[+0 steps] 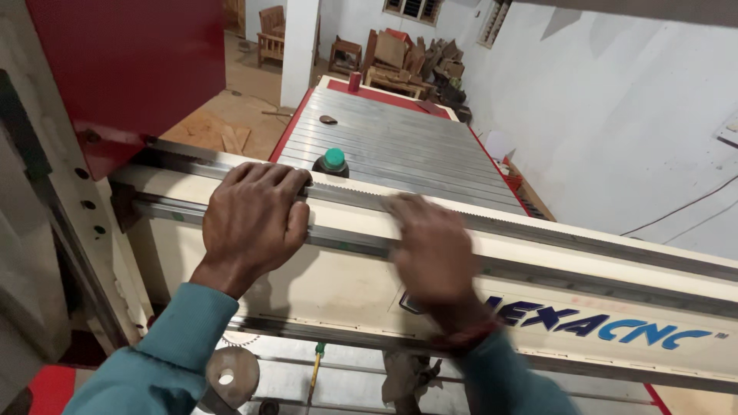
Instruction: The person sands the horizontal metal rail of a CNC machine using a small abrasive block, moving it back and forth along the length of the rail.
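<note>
I see my left hand (254,219) clenched over the toothed rack (538,230) on the router's cream gantry beam (346,280) mid-frame, my right hand (430,250) blurred flat beside it (grip unclear), work apparently just beginning.

Left hand (254,219) grips the gantry beam (584,284); blurred right hand (434,250) rests beside it.

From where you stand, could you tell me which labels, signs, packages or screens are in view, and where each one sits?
Printed label: on the cream front face of the machine beam, right of the right hand; a slanted line of lettering, dark blue turning lighter blue.
Left hand: grips the beam's top edge, clear of the label.
No packages, signs or screens show.
</note>
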